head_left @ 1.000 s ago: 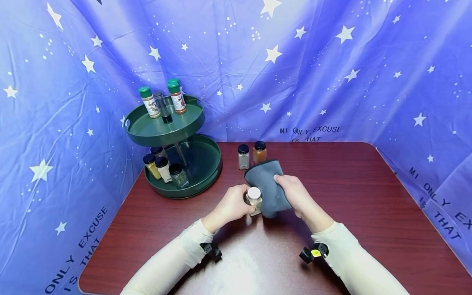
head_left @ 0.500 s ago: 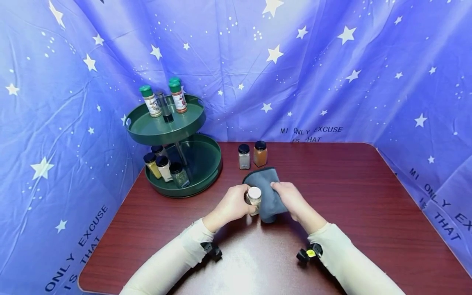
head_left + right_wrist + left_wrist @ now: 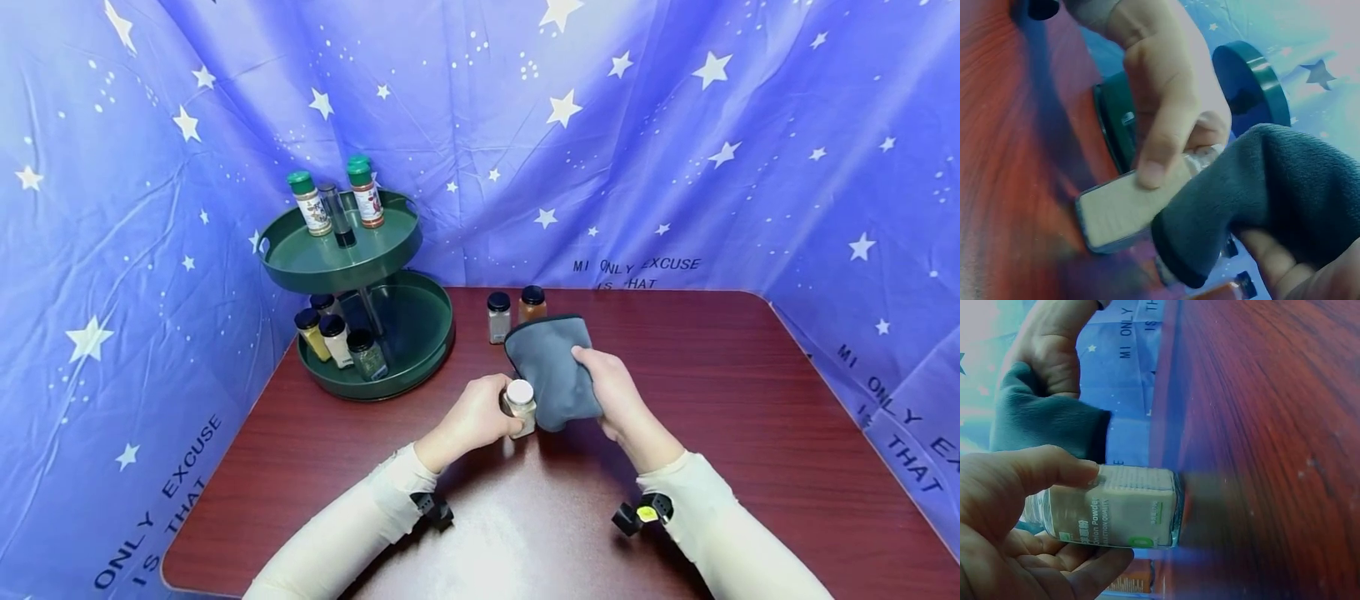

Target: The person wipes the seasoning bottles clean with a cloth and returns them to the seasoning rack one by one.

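In the head view my left hand (image 3: 476, 410) grips a small glass spice jar (image 3: 521, 408) with a white top, holding it upright at the table's middle. Its label reads "Onion Powder" in the left wrist view, where thumb and fingers pinch the jar (image 3: 1116, 509) from both sides. Pale powder fills it. My right hand (image 3: 617, 400) holds a grey cloth (image 3: 555, 375), thumb on the near face and fingers behind. The cloth hangs just right of the jar, and in the right wrist view its dark-edged cloth corner (image 3: 1179, 253) overlaps the jar.
A green two-tier turntable rack (image 3: 341, 271) stands at the left. Green-capped seasoning bottles (image 3: 367, 204) are on its upper tier, several black-capped jars (image 3: 367, 357) on its lower. Behind the cloth stand a grey-filled jar (image 3: 498, 321) and an orange-filled jar (image 3: 532, 304).
The cloth dipped toward me beside the jar, then rose up and to the right with my right hand, now partly covering the orange-filled jar. My left hand keeps its grip on the spice jar.
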`<state>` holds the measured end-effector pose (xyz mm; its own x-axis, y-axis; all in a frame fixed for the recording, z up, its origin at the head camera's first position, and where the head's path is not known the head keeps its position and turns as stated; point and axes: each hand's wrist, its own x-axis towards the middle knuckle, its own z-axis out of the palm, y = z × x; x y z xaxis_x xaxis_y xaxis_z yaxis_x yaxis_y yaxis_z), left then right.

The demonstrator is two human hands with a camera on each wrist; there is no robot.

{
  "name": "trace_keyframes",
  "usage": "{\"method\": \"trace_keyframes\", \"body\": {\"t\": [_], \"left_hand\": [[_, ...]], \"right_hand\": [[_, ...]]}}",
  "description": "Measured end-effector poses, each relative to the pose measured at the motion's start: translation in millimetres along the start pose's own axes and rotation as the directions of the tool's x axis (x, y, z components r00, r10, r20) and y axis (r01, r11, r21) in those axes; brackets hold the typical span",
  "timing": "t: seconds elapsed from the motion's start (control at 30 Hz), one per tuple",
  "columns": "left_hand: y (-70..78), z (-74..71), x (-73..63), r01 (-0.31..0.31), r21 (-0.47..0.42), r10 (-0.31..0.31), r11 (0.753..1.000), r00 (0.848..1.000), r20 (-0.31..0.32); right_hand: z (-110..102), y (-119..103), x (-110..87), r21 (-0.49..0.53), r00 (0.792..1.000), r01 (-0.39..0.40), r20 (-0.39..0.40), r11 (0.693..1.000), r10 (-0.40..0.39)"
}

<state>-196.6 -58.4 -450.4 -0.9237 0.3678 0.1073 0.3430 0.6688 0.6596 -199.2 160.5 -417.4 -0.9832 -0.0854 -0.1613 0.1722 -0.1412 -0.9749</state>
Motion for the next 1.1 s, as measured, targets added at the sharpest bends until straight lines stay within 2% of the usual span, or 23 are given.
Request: {"method": "trace_keyframes", "body": {"t": [0.1,0.23,0.43,0.6,0.9,1.1], "left_hand": [[0.4,-0.2,0.0,-0.002,0.005,0.002,1.000,1.000,-0.002],[0.7,0.3,-1.1,-0.010,0.018,0.010,1.000,1.000,-0.002],[1.7,2.9,-2.9,-0.028,0.031,0.028,0.999,1.000,-0.006],[1.7,7.7,-3.5,-0.013,0.035,0.014,0.999,1.000,-0.012],[-2.1,9.4,-2.0,0.000,0.025,0.003,1.000,0.997,-0.082],[0.7,1.3,-2.0,0.019,-0.025,-0.022,1.000,0.992,-0.124]], "right_hand": [[-3,-7,-1.2,0.076,1.000,0.003,0.009,0.997,-0.004],[-7,-12,-1.2,0.090,1.000,0.013,0.004,0.996,-0.013],[-11,-14,-0.2,0.027,0.999,0.041,-0.023,0.999,-0.040],[-11,-14,-1.3,-0.007,0.998,0.063,-0.025,0.998,-0.063],[-10,-16,-4.6,-0.018,0.997,0.067,-0.027,0.998,-0.068],[-8,-17,-7.1,-0.024,0.997,0.075,-0.028,0.997,-0.075]]}}
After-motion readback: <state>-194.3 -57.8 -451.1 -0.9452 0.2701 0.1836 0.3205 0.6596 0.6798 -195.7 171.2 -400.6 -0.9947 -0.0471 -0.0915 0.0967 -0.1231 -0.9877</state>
